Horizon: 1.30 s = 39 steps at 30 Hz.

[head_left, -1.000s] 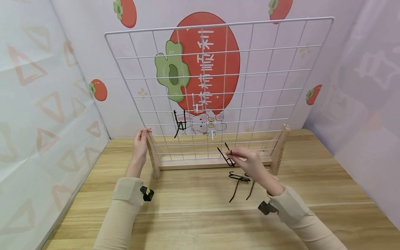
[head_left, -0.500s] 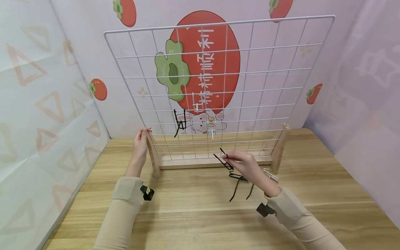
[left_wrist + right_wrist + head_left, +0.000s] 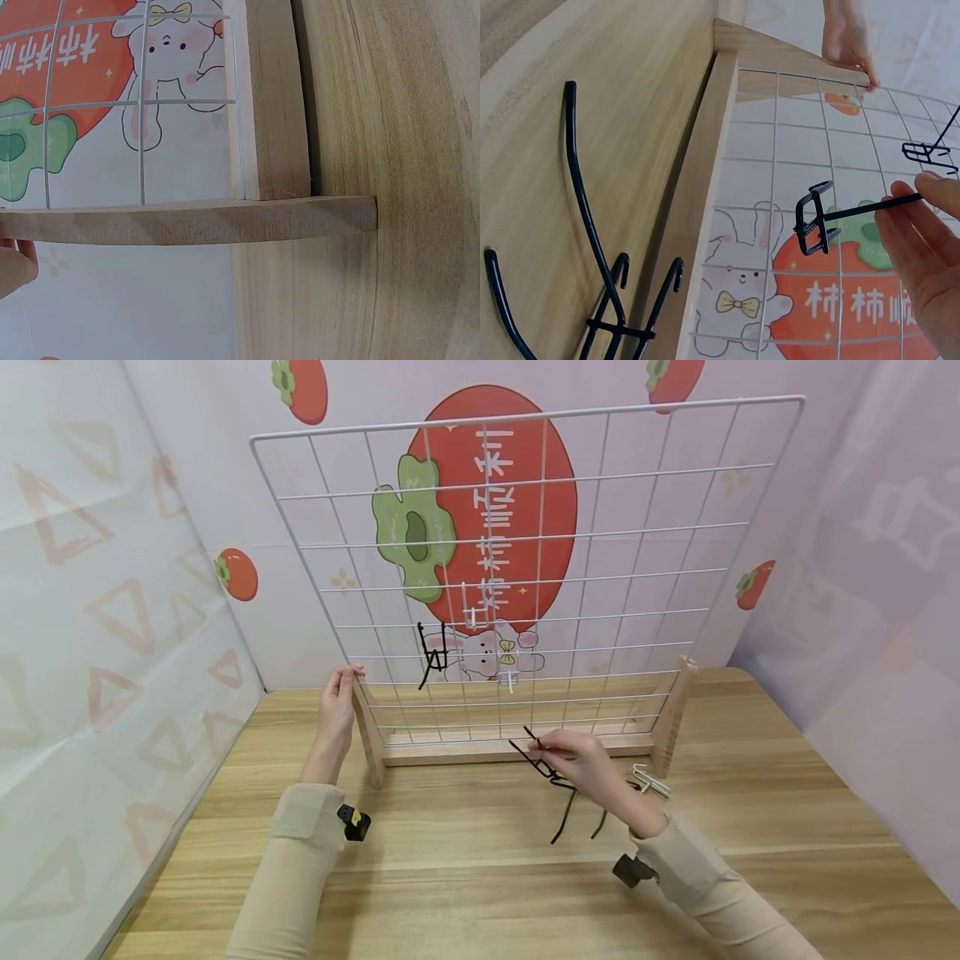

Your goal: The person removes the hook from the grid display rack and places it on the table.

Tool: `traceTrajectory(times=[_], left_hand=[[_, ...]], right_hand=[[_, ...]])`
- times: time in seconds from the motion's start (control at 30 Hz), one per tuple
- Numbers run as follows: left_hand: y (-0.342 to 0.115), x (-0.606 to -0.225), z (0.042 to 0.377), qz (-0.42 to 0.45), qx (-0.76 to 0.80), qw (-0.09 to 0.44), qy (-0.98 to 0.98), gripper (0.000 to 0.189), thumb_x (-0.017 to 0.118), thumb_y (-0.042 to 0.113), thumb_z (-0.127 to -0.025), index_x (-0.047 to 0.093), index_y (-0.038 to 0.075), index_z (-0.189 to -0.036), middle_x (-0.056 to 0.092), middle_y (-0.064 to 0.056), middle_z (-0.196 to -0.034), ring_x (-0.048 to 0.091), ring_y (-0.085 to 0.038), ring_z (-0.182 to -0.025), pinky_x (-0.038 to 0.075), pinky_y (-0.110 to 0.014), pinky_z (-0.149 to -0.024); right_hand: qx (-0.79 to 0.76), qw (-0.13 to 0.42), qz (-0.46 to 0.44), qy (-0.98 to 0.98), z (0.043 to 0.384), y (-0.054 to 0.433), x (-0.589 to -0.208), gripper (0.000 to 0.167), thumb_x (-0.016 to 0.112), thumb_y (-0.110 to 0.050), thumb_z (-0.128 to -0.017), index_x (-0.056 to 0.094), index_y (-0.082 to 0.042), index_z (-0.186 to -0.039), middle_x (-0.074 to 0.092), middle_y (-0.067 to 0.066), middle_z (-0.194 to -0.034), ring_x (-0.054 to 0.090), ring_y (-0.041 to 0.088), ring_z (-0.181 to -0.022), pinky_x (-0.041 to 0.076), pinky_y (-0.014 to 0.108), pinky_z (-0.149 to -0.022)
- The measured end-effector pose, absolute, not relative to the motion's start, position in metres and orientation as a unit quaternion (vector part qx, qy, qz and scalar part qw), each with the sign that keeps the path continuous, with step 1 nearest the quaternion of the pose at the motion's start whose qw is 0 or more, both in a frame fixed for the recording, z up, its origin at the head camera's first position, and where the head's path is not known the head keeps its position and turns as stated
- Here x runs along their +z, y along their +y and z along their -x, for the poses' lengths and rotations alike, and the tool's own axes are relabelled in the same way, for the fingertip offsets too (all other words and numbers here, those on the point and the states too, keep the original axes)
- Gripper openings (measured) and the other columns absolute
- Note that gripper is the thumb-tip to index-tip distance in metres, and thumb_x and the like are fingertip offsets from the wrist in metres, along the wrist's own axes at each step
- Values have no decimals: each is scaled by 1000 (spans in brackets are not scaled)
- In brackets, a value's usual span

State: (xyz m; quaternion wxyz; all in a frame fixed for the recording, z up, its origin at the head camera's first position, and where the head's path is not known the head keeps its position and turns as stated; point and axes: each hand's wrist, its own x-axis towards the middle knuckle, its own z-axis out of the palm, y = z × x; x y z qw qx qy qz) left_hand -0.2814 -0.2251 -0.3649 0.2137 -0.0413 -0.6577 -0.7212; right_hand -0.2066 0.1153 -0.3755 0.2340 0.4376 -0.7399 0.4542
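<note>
My right hand [image 3: 581, 764] pinches a black wire hook [image 3: 862, 208] by its prong, in front of the lower bars of a white wire grid [image 3: 480, 422]. The hook's frame points away from the fingers; whether it touches the grid I cannot tell. At the grid's left side, my left hand [image 3: 337, 706] grips the top of the wooden leg [image 3: 367, 731]; only some fingertips [image 3: 26, 259] show in the left wrist view. Another black hook [image 3: 433, 658] hangs on the grid, with two white hooks, one higher [image 3: 474, 618] and one lower [image 3: 508, 678].
Beneath my right hand, black hooks [image 3: 564, 814] lie on the wooden table [image 3: 450, 893], partly hidden by the hand. A white hook [image 3: 651, 782] lies to their right. A wooden crossbar [image 3: 465, 753] joins the grid's legs. A printed backdrop stands behind.
My right hand has moved down and a little left with the black hook. The white hook on the table has come into view. My left hand stays at the leg.
</note>
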Motion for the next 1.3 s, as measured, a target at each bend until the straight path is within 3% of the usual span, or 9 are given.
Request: traceTrajectory(times=[0.33,0.63,1.0,1.3], left_hand=[[-225,-366,281,40,-720,213,-660,19,39,25,-95,50,17,-82,51,9,-100,37,-15,-115,21,-27,-103],[-224,-366,280,41,-718,219,-660,19,39,24,-95,50,19,-81,51,7,-101,38,-12,-113,23,-26,-101],[-225,-367,282,44,-721,218,-656,19,39,25,-95,50,18,-81,50,8,-100,38,-13,-113,22,-27,-102],[-225,-366,282,45,-724,216,-654,19,39,24,-95,51,18,-82,50,-1,-105,37,-13,-114,21,-27,-103]], right_hand=[[468,212,-447,-732,197,109,-372,18,60,26,-64,59,15,-79,62,26,-77,60,37,-68,50,19,-64],[445,187,-427,-764,197,108,-377,18,62,23,-66,62,12,-81,63,21,-78,61,30,-70,52,24,-63],[434,146,-402,-793,217,116,-417,13,63,10,-74,65,5,-86,65,13,-82,63,24,-74,51,22,-64],[443,89,-381,-807,218,118,-420,12,61,9,-77,64,7,-89,65,15,-86,63,26,-79,52,24,-65]])
